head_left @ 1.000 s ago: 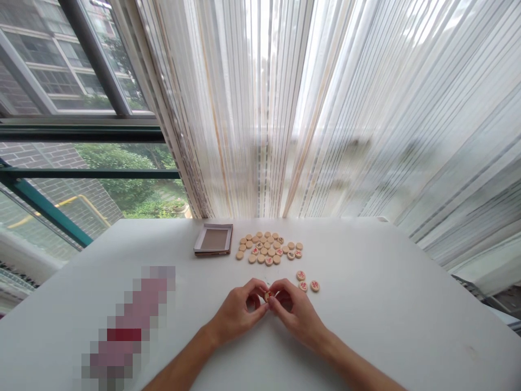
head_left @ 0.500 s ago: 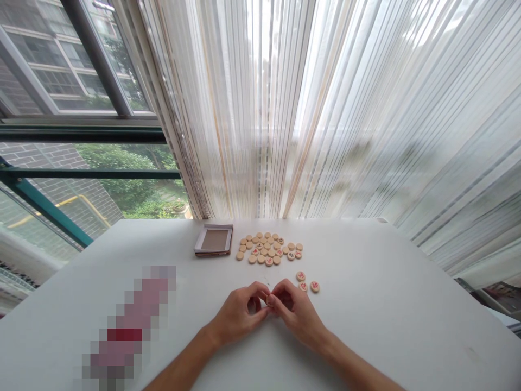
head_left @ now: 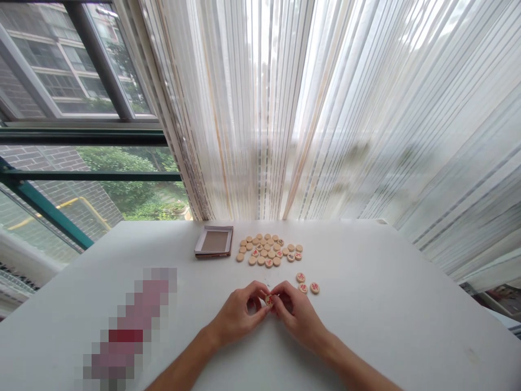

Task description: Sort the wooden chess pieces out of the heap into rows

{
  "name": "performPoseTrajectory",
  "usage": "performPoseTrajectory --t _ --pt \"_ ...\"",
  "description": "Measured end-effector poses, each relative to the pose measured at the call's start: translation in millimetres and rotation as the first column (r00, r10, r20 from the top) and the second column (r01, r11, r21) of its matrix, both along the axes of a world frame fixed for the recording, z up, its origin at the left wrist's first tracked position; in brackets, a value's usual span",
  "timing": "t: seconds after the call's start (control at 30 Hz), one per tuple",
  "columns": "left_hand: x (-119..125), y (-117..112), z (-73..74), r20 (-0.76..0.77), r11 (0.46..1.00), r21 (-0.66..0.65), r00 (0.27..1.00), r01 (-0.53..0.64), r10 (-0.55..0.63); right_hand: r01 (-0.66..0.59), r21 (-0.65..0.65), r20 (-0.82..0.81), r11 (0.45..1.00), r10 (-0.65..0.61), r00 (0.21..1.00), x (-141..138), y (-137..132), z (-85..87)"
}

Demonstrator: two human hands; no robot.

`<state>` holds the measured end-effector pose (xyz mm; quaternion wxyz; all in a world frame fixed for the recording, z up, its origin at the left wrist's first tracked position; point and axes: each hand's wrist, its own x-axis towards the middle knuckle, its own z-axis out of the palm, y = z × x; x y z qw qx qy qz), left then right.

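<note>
Between the fingertips of both hands is a round wooden Chinese chess piece (head_left: 268,300) with a red character facing up. My left hand (head_left: 241,310) pinches its left side, and my right hand (head_left: 296,315) grips its right side, the fingers hiding part of the rim. Just beyond my right hand lie three red-marked pieces, among them one at the right (head_left: 315,288) and one at the back (head_left: 300,277). Farther off is a loose spread of many pieces (head_left: 264,253), mostly blank side up, a few showing red or black characters.
A shallow open box (head_left: 214,240) sits left of the spread of pieces on the white table (head_left: 366,304). At the left lies a blurred-out pinkish object (head_left: 138,315). Striped sheer curtains (head_left: 260,108) and a window (head_left: 81,70) border the far edge.
The piece in my fingers has turned so its red character now shows. Both hands stay in nearly the same place, and the other pieces have not moved.
</note>
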<state>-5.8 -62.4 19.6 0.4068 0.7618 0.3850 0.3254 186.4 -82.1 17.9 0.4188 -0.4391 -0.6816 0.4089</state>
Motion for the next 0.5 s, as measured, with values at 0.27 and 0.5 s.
performPoseTrajectory --t 0.27,0.5 --pt "0 1 0.1 0.015 1.0 0.004 1.0 -0.012 0.012 0.009 0.172 0.185 0.985 -0.041 0.982 3 0 4.3" --pt "-1 1 2.8 0.016 1.0 -0.027 1.0 -0.011 0.012 0.079 0.357 0.512 0.931 -0.266 0.817 51 18 31.6"
